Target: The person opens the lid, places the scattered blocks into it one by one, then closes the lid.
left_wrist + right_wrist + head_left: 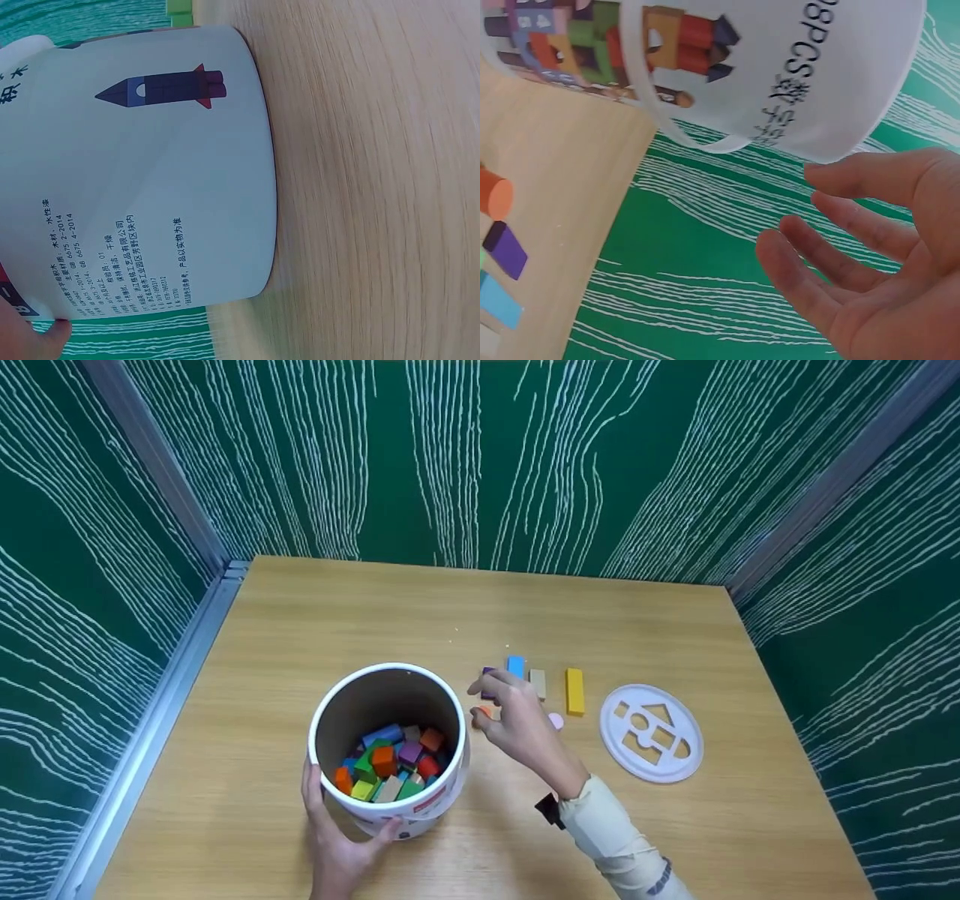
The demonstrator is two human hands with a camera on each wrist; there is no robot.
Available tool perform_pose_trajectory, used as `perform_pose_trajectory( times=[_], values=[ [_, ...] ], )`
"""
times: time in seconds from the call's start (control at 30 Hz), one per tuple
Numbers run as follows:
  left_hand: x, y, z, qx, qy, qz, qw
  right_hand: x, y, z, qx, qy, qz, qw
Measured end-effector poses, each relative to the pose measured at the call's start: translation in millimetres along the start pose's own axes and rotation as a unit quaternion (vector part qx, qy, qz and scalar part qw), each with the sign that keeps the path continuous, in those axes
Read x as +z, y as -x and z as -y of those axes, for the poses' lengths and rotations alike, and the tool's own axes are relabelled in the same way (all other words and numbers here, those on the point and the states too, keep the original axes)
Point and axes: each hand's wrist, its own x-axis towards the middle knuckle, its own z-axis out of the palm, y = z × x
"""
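Observation:
A white bucket (450, 799) with printed sides stands upright on the table, partly filled with coloured blocks such as an orange block (384, 761). My left hand (337, 847) grips the bucket's near left side, fingers along the wall and thumb at the front. Beside the bucket's right side, my right hand (517, 727) is raised above several loose blocks. In the right wrist view its fingers (784, 259) are loosely bent and hold nothing. Around that hand lie a blue block (515, 665), a purple block (507, 251), an orange cylinder (493, 195) and a beige block (538, 684).
A yellow block (574, 691) and a pink round piece (556, 721) lie right of the right hand. Farther right is a white round lid (611, 735) with shaped cut-outs. Green walls with white lines enclose the wooden table (360, 607) at the back and sides.

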Motion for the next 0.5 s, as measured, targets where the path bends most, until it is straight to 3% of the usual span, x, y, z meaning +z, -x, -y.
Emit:
perform_pose_trajectory(
  times=[0.33,0.5],
  values=[
    [-0.6,0.6,-2.6,-0.002,-0.008,0.0,1.0,15.8,-4.0,-21.0,0.036,0.005,0.01,0.999],
    [-0.5,1.0,-4.5,-0.018,-0.012,0.004,0.9998,23.8,-6.6,-28.8,0.061,-0.001,0.025,0.998]
  ],
)
